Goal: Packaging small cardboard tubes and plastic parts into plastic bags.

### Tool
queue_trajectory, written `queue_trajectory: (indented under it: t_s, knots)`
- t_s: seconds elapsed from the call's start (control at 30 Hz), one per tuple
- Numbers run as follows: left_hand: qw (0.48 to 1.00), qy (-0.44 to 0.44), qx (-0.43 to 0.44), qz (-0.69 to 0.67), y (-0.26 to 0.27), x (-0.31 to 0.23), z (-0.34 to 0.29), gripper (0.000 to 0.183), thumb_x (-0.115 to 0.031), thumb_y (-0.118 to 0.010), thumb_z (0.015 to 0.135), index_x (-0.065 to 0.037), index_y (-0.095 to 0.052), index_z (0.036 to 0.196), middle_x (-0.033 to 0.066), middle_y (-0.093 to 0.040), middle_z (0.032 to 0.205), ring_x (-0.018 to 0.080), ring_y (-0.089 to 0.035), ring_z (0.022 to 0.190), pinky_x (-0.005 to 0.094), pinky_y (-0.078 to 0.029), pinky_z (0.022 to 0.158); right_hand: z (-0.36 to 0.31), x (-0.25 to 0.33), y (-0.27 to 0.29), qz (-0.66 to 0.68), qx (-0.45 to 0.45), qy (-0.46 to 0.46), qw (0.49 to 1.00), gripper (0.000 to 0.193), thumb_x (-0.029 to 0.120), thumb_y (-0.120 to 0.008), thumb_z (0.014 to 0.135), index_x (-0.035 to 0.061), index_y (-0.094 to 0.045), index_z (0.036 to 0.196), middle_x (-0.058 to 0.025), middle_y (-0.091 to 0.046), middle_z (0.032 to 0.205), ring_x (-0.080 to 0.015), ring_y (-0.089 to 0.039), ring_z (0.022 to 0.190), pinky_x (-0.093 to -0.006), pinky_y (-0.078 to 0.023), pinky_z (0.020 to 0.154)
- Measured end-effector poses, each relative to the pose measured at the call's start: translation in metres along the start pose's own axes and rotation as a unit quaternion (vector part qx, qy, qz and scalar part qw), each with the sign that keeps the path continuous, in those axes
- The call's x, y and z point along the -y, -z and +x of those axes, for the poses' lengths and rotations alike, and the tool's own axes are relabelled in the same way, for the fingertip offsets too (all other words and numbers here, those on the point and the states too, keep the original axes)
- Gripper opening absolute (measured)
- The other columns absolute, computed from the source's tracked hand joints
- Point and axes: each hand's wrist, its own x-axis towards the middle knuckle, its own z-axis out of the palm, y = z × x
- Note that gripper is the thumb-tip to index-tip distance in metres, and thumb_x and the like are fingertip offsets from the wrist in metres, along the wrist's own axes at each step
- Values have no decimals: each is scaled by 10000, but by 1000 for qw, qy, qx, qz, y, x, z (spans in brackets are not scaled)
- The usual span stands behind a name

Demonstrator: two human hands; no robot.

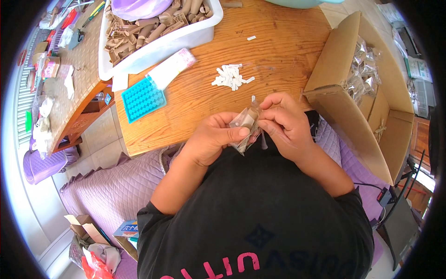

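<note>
Close to my chest, a small clear plastic bag point(241, 120) with a brown piece inside is held between both hands. My left hand point(206, 138) grips its lower left side, thumb laid across the front. The fingers of my right hand point(286, 124) are pinched at the bag's upper right edge. A little white strip point(253, 98) shows at the top of the bag; whether it is inside cannot be made out. Beyond my hands, a loose pile of small white strips point(227, 77) lies on the wooden table point(274, 46).
A white bin point(158, 56) of brown curved pieces point(148, 35) stands at the far left, a purple bowl point(139, 7) on top. Near it lie a teal moulded tray point(143, 100) and a white sheet point(172, 69). At right, an open cardboard box point(332, 74) holds several filled clear bags point(364, 69).
</note>
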Motion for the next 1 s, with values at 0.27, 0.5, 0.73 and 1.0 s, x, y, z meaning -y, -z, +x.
queue_trajectory:
  t_s: [0.27,0.5,0.73,1.0]
  knots:
    - [994,-56,-90,39,-7,3,1,243,-76,-685,751,-6,-586,961,37,-625,857,82,-576,755,194,-451,680,-3,3,1,-2,34,-45,998,193,91,-659,747,61,-631,936,-98,-520,959,-153,-528,658,-256,-430,583]
    - [986,-102,-114,69,-12,5,3,221,-86,-645,796,-3,-581,990,23,-619,872,63,-560,768,192,-449,696,-3,2,-4,153,24,-209,966,138,78,-671,739,29,-603,849,-91,-537,931,-148,-533,677,-249,-428,592]
    - [979,-130,-143,71,-14,6,6,220,-128,-571,855,12,-598,1023,51,-623,929,107,-575,815,221,-453,747,-4,-11,-8,161,51,-148,974,62,-1,-617,775,-3,-593,832,-77,-557,929,-110,-552,726,-217,-443,633]
    - [885,-286,-151,336,-8,3,11,196,-125,-554,864,21,-629,971,46,-633,871,117,-577,792,220,-447,728,1,-9,3,53,39,-37,997,99,72,-633,756,33,-609,843,-110,-607,795,-244,-596,729,-300,-467,647]
